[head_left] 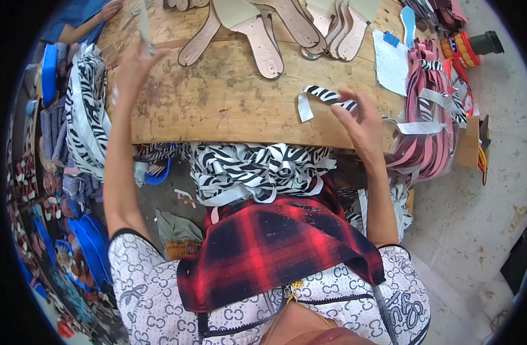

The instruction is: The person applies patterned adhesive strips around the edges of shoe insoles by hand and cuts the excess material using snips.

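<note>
At the far left of the wooden table, my left hand (136,66) is raised and closed on a thin pale strip (144,26), smeared by motion. My right hand (362,118) pinches a zebra-print strip (323,94) between thumb and fingers; its white end curls down over the tabletop. Along the far side lie several pale shoe insoles (263,49), some fanned out and overlapping. A heap of zebra-print strips (260,172) rests in front of me below the table edge, above my red plaid apron (263,241).
Bundled pink and zebra strips (427,132) hang at the table's right edge, beside a written sheet (391,62) and a red container (460,49). Zebra bundles (86,115) and blue trays (91,247) crowd the left. Another person's arm (88,26) reaches in at the far left.
</note>
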{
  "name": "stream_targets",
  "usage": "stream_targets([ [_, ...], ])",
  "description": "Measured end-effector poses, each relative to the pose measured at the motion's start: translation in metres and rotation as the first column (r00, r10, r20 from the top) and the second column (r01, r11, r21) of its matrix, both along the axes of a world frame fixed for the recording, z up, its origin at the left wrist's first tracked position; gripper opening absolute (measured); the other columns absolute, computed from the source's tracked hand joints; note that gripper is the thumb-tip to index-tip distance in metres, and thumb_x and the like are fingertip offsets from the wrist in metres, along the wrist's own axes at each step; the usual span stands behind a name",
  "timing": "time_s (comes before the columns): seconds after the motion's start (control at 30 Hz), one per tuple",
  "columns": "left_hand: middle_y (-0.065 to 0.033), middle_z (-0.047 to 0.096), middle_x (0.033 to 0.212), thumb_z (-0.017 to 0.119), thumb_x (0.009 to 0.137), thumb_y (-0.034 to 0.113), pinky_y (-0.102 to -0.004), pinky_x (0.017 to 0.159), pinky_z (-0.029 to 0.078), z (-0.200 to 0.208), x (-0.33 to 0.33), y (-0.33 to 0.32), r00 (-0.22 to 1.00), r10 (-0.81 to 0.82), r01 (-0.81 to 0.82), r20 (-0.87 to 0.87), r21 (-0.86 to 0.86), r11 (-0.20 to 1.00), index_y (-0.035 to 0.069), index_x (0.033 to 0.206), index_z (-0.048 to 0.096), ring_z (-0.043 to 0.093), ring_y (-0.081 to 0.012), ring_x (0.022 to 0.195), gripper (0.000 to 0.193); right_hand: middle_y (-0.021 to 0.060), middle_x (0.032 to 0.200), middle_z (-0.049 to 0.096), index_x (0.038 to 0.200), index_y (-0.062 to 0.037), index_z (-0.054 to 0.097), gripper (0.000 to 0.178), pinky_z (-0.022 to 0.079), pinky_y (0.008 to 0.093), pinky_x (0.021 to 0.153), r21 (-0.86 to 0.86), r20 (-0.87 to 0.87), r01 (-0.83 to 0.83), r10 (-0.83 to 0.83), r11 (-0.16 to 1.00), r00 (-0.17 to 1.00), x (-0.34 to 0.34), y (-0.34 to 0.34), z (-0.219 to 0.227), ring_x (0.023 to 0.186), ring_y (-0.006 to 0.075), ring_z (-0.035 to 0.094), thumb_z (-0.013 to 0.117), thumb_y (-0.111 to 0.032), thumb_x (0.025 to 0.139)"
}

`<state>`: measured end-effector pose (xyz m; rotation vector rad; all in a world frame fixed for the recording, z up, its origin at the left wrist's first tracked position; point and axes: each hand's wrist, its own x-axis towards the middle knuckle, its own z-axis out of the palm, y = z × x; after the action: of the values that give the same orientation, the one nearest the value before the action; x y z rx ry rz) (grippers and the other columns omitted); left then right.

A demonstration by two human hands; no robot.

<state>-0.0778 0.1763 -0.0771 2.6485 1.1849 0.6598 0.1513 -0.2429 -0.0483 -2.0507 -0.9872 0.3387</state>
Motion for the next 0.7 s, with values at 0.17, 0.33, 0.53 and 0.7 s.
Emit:
stream_targets([
  [0.17, -0.0294, 0.052, 0.124, 0.067, 0.082, 0.044, -0.0366, 0.084, 0.048, -0.008, -0.009, 0.112, 0.921, 0.09, 0.182, -0.379, 0.623, 0.761, 0.009, 0.13, 0.053, 0.06, -0.0323, 0.103, 0.062, 0.0072, 0.12, 0.057, 0.105, -0.0086, 0.061, 0.034, 0.052, 0.0326, 0.079, -0.2, 0.558, -0.32, 0.376, 0.926, 0.739, 0.001, 0.041, -0.01, 0.108, 0.0279, 0.057, 0.06, -0.003, 0.072],
  [0.33, -0.0165, 0.059, 0.094, 0.064, 0.083, 0.05, -0.0375, 0.072, 0.049, -0.001, 0.072, 0.003, 0.912, -0.133, 0.105, 0.388, 0.093, 0.99, 0.003, 0.114, 0.061, 0.061, -0.0285, 0.085, 0.056, 0.0063, 0.118, 0.056, 0.099, -0.0077, 0.059, 0.029, 0.052, 0.033, 0.076, -0.439, 0.582, -0.399, 0.594, 0.805, 0.556, 0.016, 0.044, -0.027, 0.111, 0.0246, 0.054, 0.061, -0.007, 0.07],
  [0.53, -0.0078, 0.062, 0.092, 0.066, 0.085, 0.037, -0.0279, 0.072, 0.048, 0.006, 0.118, -0.094, 0.859, -0.081, 0.289, 0.506, -0.349, 0.891, 0.002, 0.11, 0.063, 0.058, -0.0152, 0.084, 0.043, 0.0149, 0.087, 0.063, 0.092, -0.0011, 0.051, 0.023, 0.051, 0.0349, 0.069, 0.001, 0.346, -0.337, 0.316, 0.942, 0.884, 0.002, 0.036, -0.005, 0.075, 0.0292, 0.065, 0.064, 0.002, 0.073],
  [0.7, -0.0128, 0.058, 0.099, 0.069, 0.081, 0.043, -0.0332, 0.082, 0.048, -0.003, 0.164, -0.123, 0.819, -0.038, 0.018, 0.572, 0.041, 0.999, -0.005, 0.125, 0.046, 0.056, -0.0195, 0.089, 0.069, 0.0118, 0.083, 0.063, 0.094, -0.0041, 0.053, 0.027, 0.047, 0.0355, 0.057, 0.231, 0.306, -0.279, 0.202, 0.932, 0.93, -0.007, 0.019, 0.005, 0.065, 0.0295, 0.061, 0.064, 0.001, 0.07],
])
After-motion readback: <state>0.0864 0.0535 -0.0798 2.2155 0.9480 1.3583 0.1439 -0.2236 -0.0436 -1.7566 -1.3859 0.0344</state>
